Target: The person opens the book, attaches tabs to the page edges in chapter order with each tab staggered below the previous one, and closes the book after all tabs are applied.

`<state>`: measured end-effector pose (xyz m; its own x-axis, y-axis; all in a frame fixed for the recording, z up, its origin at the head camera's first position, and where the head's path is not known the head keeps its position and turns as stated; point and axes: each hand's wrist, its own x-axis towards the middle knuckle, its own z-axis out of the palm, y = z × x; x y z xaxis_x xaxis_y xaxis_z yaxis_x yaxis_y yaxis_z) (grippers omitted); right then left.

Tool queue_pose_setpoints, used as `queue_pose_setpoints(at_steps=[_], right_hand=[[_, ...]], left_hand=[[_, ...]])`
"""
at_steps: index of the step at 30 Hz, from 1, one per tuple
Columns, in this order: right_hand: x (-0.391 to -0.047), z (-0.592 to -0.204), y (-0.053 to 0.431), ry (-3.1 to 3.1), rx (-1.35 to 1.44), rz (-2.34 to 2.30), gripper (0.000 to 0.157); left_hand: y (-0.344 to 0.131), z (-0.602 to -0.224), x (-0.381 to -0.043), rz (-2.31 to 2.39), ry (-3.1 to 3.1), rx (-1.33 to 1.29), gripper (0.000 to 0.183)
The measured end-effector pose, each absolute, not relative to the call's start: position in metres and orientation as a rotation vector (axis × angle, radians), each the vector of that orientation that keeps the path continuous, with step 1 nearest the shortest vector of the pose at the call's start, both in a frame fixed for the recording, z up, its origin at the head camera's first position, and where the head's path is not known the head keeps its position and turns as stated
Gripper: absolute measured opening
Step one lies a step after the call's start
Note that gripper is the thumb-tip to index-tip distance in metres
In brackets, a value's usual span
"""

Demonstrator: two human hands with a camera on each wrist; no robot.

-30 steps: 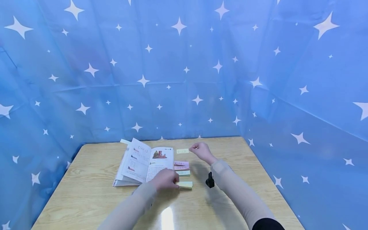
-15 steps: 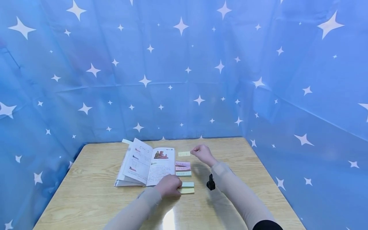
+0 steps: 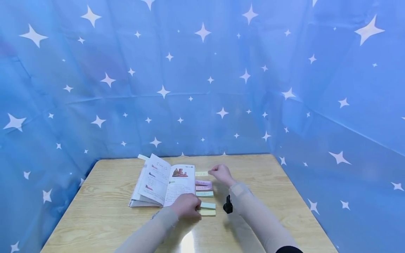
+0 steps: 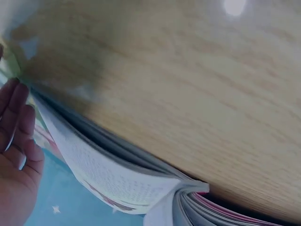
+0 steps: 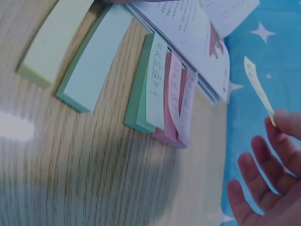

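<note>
The right hand [image 3: 222, 174] pinches one end of a pale yellow strip [image 3: 201, 173] between thumb and finger; its other fingers are bent and set apart. The strip carries handwriting and is lifted off the table [image 3: 101, 189], towards the far edge and just right of the book [image 3: 179, 188]. Whether its free end touches the page cannot be told.

The left hand [image 3: 186, 205] lies at the near right corner of the book, fingers bent, beside the left ends of two pads. Whether it grips anything cannot be told.

The book lies open left of the table's middle, nearer the far edge than the person; a pale tab [image 3: 143, 157] projects from its far left corner. Along its right side, from the strip towards the person, are pink notes [image 3: 204, 185] with handwriting, a green pad with a written top sheet [image 3: 204, 193], a plain green pad [image 3: 207, 206] and a yellow pad [image 3: 207, 213].

A black object [image 3: 227, 205] is beside the right sleeve [image 3: 253, 211]. A blue curtain [image 3: 190, 70] with white stars stands beyond the table's far edge.
</note>
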<state>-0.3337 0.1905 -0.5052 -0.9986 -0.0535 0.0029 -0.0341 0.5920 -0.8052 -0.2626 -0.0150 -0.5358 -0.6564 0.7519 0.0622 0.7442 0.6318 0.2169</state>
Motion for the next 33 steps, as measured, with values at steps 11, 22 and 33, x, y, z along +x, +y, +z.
queue_pose_setpoints(at_steps=[11,22,33], right_hand=[[-0.345,-0.523,0.186,2.726,-0.004,-1.351,0.025],[-0.354,-0.533,0.177,2.696,0.047,-1.365,0.028],[-0.357,-0.544,0.172,2.716,0.054,-1.328,0.026]], left_hand=[[-0.032,-0.532,-0.3,0.617,2.974,1.002,0.026],[-0.042,-0.547,-0.315,0.558,3.213,0.706,0.034],[-0.035,-0.56,-0.315,0.401,3.119,0.619,0.059]])
